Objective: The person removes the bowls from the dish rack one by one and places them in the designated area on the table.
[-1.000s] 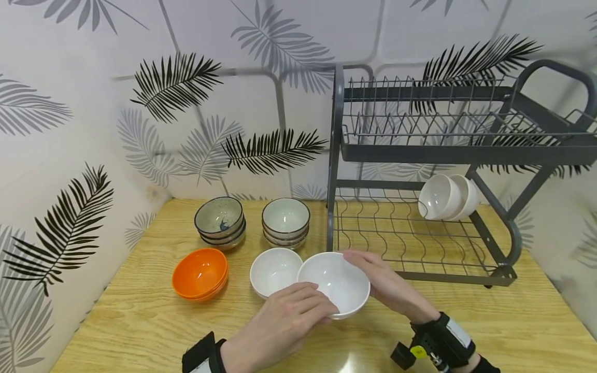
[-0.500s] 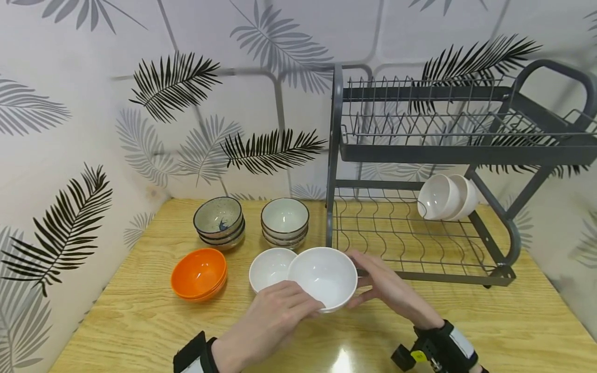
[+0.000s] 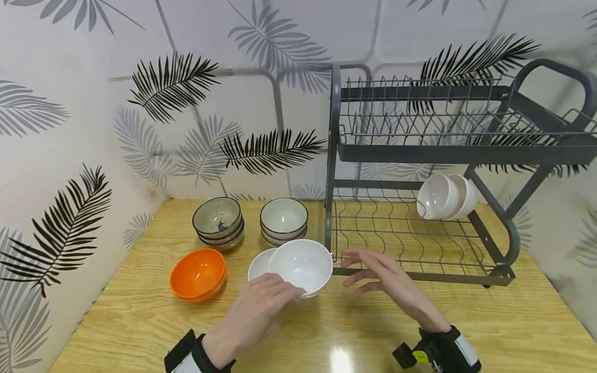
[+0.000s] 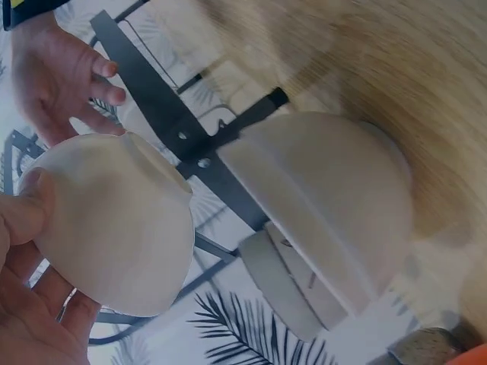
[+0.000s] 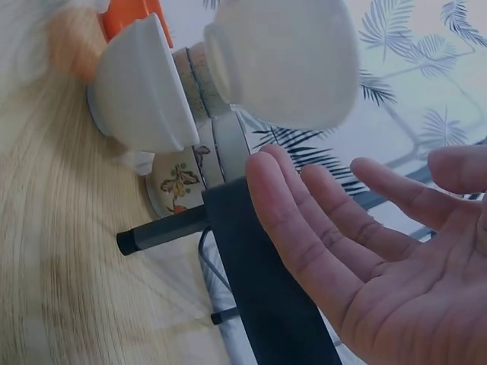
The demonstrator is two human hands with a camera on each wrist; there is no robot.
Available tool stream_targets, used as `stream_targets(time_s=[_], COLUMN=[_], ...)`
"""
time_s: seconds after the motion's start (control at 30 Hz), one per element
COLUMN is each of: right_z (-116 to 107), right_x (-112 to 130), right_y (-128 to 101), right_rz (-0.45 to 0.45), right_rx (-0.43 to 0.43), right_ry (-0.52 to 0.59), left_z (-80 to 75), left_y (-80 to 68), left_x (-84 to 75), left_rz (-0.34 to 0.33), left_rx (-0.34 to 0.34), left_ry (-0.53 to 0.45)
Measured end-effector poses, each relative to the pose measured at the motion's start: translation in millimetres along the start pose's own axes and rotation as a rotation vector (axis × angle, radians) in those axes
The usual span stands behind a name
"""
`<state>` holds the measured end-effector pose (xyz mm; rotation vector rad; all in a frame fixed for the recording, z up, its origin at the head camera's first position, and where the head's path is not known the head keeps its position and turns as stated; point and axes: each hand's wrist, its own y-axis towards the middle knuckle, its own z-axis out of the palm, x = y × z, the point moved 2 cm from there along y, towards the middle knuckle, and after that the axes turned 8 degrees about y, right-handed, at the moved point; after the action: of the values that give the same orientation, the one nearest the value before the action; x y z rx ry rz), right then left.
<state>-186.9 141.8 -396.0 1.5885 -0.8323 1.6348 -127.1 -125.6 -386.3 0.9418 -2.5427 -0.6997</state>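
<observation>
My left hand (image 3: 261, 305) grips a white bowl (image 3: 300, 264) by its near rim and holds it lifted above a second white bowl (image 3: 260, 262) that rests on the wooden table (image 3: 466, 321). From the left wrist view, the held bowl (image 4: 114, 220) sits in my fingers, with the resting bowl (image 4: 327, 213) beside it. My right hand (image 3: 384, 280) hovers to the right of the held bowl, fingers spread, holding nothing. It shows palm up and bare (image 5: 365, 258) in the right wrist view, below the held bowl (image 5: 281, 57).
A grey two-tier dish rack (image 3: 448, 150) stands at the right; two white bowls (image 3: 445, 197) lean on its lower tier. Two stacks of patterned bowls (image 3: 219, 223) (image 3: 284, 220) sit at the back. An orange bowl stack (image 3: 198, 273) lies at the left. Leaf-patterned walls close in behind and left.
The left hand has carried the white bowl up and to the left, over the second white bowl. The right hand has let go of it and now hangs free.
</observation>
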Motion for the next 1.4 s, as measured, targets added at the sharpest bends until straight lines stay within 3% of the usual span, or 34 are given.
stream_targets(time_s=[0.2,0.4,1.0,1.4], right_z=[-7,-10,-18,-19], right_x=[-3,-3,-7,-9], right_y=[-2,-5,-12,-13], right_rz=[-0.044,-0.09,-0.092,-0.069], right_rx=[-0.024,-0.023,-0.022,-0.034], right_ry=[0.023,0.021,0.031,0.025], left_z=[4.9,11.4,27.0,34.9], left_y=[-7.2,-14.8,-31.2,-37.2], left_x=[8.9,18.3,31.4,32.6], left_rz=[-0.079,-0.115,-0.195,-0.203], left_rx=[-0.001,-0.014,0.061,0.086], left_ry=[-0.036,0.003,0.031,0.036])
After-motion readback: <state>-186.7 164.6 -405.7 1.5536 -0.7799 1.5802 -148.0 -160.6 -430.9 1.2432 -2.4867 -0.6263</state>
